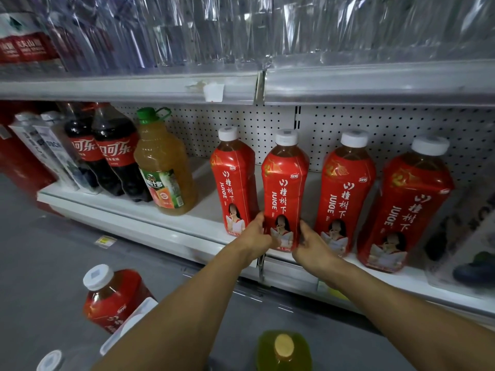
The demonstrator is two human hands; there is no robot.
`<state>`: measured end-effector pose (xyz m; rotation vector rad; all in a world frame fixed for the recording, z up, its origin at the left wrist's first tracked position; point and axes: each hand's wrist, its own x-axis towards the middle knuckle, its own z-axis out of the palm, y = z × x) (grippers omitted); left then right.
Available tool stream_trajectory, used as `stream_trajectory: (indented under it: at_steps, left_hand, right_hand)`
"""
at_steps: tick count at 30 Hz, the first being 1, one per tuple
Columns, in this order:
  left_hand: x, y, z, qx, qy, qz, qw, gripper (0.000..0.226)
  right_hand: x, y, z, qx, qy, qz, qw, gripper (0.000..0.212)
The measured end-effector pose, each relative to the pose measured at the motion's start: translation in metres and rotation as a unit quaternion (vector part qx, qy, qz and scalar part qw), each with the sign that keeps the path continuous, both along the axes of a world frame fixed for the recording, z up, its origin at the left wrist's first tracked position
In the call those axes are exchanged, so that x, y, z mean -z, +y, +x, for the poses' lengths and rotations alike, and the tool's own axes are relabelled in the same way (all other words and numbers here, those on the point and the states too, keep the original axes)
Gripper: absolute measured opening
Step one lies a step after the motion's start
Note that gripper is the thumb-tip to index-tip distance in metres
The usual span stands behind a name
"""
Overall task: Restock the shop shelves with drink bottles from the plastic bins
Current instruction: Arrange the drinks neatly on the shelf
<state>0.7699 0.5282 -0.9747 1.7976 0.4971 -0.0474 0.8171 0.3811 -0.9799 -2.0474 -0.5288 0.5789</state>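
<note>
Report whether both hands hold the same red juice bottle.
Yes, the left hand and right hand grip one red juice bottle near its base.

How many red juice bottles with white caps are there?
5. Four stand in a row on the shelf: leftmost bottle, second bottle, third bottle, rightmost bottle. The fifth bottle sits in the bin, lower left. More may be hidden there.
</note>
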Motion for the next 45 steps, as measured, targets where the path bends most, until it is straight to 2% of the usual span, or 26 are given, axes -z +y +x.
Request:
stream_trajectory:
  at_steps: [6, 10, 13, 16, 17, 19, 22, 27, 30, 34, 38, 41, 45]
  left_hand:
    - [-0.005, -0.002, -0.004, 0.000, 0.007, 0.009, 1.000, 0.081]
    - [-0.013, -0.012, -0.013, 0.014, 0.008, 0.026, 1.000, 0.086]
    - [-0.021, -0.015, -0.017, 0.037, 0.034, 0.067, 0.996, 0.079]
    - [-0.038, -0.006, -0.025, 0.089, 0.084, 0.105, 0.987, 0.046]
    - [-0.047, -0.002, -0.034, 0.107, 0.105, 0.114, 0.982, 0.037]
    - [-0.066, 0.005, -0.050, 0.133, 0.121, 0.139, 0.974, 0.036]
    - [-0.091, 0.025, -0.086, 0.121, 0.086, 0.152, 0.977, 0.041]
    - [-0.106, 0.071, -0.141, 0.033, 0.044, 0.095, 0.994, 0.039]
    - [-0.108, 0.095, -0.170, -0.024, 0.017, 0.093, 0.995, 0.037]
    - [-0.112, 0.126, -0.212, -0.066, 0.015, 0.110, 0.992, 0.037]
    - [-0.101, 0.159, -0.251, -0.071, 0.057, 0.174, 0.981, 0.055]
    - [-0.081, 0.179, -0.275, -0.058, 0.118, 0.215, 0.968, 0.075]
    - [-0.057, 0.192, -0.286, -0.052, 0.158, 0.199, 0.966, 0.093]
  right_hand:
    - [-0.010, -0.004, -0.005, -0.016, 0.012, -0.031, 0.999, 0.086]
    - [-0.014, 0.000, -0.008, -0.010, 0.007, -0.056, 0.998, 0.083]
    - [-0.018, 0.005, -0.009, -0.005, 0.004, -0.129, 0.992, 0.056]
    - [-0.036, 0.008, -0.017, -0.049, 0.019, -0.219, 0.974, 0.024]
    - [-0.040, 0.011, -0.021, -0.067, 0.010, -0.219, 0.973, 0.018]
    - [-0.046, 0.018, -0.029, -0.084, -0.027, -0.175, 0.981, 0.009]
    - [-0.054, 0.042, -0.053, -0.108, -0.074, -0.118, 0.984, 0.012]
    - [-0.068, 0.082, -0.102, -0.164, -0.035, 0.009, 0.986, 0.021]
    - [-0.060, 0.106, -0.128, -0.187, 0.003, 0.046, 0.981, 0.021]
    - [-0.052, 0.131, -0.156, -0.195, 0.045, 0.012, 0.980, 0.022]
    - [-0.056, 0.161, -0.169, -0.202, 0.048, -0.010, 0.978, 0.026]
    - [-0.059, 0.185, -0.175, -0.237, 0.013, -0.064, 0.969, 0.044]
    - [-0.065, 0.208, -0.181, -0.279, -0.009, -0.123, 0.952, 0.070]
